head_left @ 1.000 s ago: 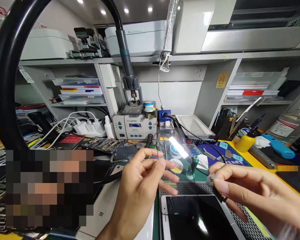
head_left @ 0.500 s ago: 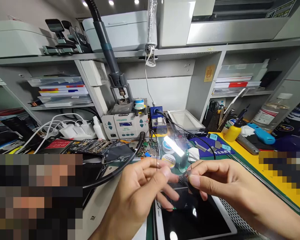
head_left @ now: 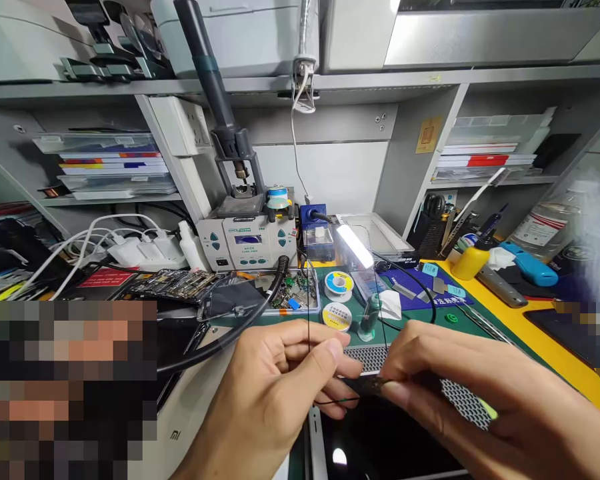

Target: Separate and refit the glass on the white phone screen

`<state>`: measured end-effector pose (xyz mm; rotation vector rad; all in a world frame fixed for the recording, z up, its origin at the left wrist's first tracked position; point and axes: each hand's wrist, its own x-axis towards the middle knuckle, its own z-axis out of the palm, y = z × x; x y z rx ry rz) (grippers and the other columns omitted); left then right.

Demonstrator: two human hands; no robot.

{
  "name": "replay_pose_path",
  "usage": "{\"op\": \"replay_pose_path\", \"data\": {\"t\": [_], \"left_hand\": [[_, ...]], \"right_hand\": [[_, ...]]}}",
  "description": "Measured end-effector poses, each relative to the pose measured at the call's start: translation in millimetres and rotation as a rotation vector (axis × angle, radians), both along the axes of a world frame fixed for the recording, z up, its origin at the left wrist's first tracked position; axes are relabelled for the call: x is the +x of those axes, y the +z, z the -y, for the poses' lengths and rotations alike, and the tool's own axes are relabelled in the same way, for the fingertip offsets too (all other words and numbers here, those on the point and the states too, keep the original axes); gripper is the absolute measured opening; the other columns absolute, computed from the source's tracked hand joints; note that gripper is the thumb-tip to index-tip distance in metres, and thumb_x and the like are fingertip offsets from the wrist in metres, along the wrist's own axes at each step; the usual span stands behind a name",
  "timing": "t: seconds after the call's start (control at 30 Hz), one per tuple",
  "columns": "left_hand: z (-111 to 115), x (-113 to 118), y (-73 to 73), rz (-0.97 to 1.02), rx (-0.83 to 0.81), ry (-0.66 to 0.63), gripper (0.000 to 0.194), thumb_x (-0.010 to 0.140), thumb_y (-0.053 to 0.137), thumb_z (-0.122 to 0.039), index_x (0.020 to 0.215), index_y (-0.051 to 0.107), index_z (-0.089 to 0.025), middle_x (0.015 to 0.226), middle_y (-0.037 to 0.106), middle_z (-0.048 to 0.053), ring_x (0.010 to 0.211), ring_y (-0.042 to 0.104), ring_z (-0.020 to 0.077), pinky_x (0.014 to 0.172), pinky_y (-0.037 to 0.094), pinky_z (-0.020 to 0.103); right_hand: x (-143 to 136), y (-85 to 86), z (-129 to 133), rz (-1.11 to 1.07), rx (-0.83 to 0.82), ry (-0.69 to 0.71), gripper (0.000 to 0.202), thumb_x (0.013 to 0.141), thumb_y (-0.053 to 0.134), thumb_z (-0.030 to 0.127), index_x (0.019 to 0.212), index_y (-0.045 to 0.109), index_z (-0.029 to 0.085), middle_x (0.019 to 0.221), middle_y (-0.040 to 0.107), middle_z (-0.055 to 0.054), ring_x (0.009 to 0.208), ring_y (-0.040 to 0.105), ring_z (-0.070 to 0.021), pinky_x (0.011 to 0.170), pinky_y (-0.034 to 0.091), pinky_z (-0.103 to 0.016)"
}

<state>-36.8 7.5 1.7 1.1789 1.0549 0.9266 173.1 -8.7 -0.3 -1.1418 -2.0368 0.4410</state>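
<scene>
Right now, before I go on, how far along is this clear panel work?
Looks done: the tablet lies face up below the hands, its screen dark. In hand: the left hand holds the thin-edged clear panel upright, while the right hand pinches a small dark piece near it. Left, probably: finishing with that piece and setting the panel down. Whether its surface is ready, I cannot tell.

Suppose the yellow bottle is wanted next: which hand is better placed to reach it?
Probably the right hand: the yellow bottle stands on that side, farther from the left hand. The right does, though, pinch a small dark piece.
</scene>
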Motion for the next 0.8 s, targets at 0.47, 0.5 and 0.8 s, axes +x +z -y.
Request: {"op": "replay_pose_path", "data": {"t": [0.47,0.5,0.8], "left_hand": [[-4,-4,-3.7,-0.092,0.001,0.001,0.024,0.086,0.065,-0.039,0.075,0.074,-0.019,0.064,0.063,0.000,0.063,0.058,0.0148,0.054,0.048,0.022],[-4,-5,-3.8,-0.103,0.004,0.001,0.025,0.086,0.065,-0.040,0.074,0.074,-0.020,0.063,0.061,0.000,0.063,0.058,0.0149,0.053,0.047,0.022],[-5,-4,-3.6,-0.130,0.007,0.012,0.027,0.086,0.065,-0.042,0.074,0.075,-0.020,0.060,0.059,-0.001,0.061,0.056,0.0143,0.051,0.045,0.021]], "right_hand": [[-16,-6.3,-15,0.239,0.083,0.196,0.012,0.097,0.052,0.016,0.092,0.061,0.023,0.080,0.063,0.001,0.063,0.062,-0.0120,0.053,0.050,-0.022],[-17,-6.5,-16,0.235,0.087,0.193,0.013,0.097,0.052,0.016,0.092,0.062,0.023,0.080,0.063,0.001,0.063,0.061,-0.0120,0.053,0.050,-0.022],[-16,-8.3,-13,0.260,0.101,0.222,0.020,0.099,0.049,0.017,0.084,0.063,0.020,0.074,0.060,0.000,0.058,0.058,-0.0127,0.050,0.048,-0.023]]}}
